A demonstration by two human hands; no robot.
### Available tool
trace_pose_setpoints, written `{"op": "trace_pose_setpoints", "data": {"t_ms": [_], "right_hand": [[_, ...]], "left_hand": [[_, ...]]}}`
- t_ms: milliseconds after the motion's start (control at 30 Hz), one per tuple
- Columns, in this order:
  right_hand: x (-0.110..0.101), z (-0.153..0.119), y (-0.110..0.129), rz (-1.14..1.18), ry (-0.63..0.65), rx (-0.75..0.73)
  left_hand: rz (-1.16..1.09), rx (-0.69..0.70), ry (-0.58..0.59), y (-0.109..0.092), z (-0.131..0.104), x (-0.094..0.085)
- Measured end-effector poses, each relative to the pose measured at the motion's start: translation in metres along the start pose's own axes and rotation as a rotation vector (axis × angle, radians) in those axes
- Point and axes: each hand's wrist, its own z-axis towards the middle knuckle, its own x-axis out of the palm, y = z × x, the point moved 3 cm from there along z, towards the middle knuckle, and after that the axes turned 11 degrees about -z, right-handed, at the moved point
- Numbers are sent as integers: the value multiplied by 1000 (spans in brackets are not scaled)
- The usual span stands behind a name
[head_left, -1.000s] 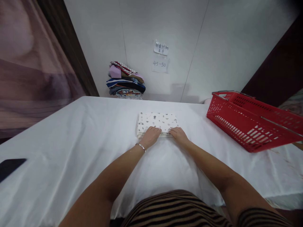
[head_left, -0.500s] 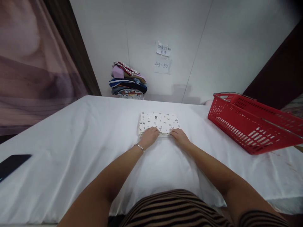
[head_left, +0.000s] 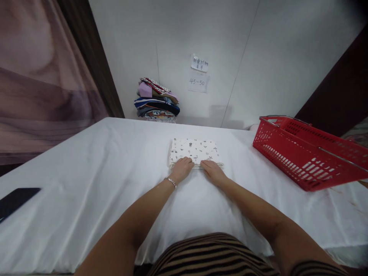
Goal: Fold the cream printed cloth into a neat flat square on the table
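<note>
A wide table under a white cloth [head_left: 86, 184] fills the view, and out on the far right a red plastic basket [head_left: 304, 153] sits tilted on it. Against the far wall there's a stack of folded clothes [head_left: 157, 101], with two paper notes [head_left: 198, 73] taped up beside it. Near left, a dark phone [head_left: 15, 197] lies flat at the table's edge.

Centre stage, toward the far side of the table: a folded white printed cloth [head_left: 195, 150], a neat flat rectangle. It looks light, soft and floppy, likely to sag or spring open if lifted by one corner; the thick near edge, taken at both ends, seems the safest hold.

Both arms reach straight forward, elbows low. The left hand [head_left: 181, 168], bracelet at the wrist, rests palm-down, fingers curled on the near edge. The right hand [head_left: 211, 170] lies flat just beside it, fingers spread on that same edge, pressing rather than gripping.
</note>
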Motion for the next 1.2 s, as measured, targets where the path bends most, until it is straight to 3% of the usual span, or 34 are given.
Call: {"op": "trace_pose_setpoints", "data": {"t_ms": [300,500,567,700,800,900,1067,1200], "right_hand": [[12,-11,-5,16,-48,3],[11,-12,-3,32,-51,14],[10,-12,-3,38,-47,20],[3,-8,-3,69,-18,65],[-8,7,1,105,-68,106],[-14,35,15,167,-113,90],[-6,88,55,273,-37,45],[7,109,83,295,13,26]], "left_hand": [[20,-119,-52,23,-28,-18],[-124,-205,-142,42,-58,-35],[-233,-303,-228,48,-66,-41],[-532,-685,-373,66,-78,-45],[-784,-891,-340,73,-79,-40],[-918,-981,-320,74,-76,-34],[-871,-937,-288,71,-75,-31],[-777,-868,-260,67,-76,-34]]}}
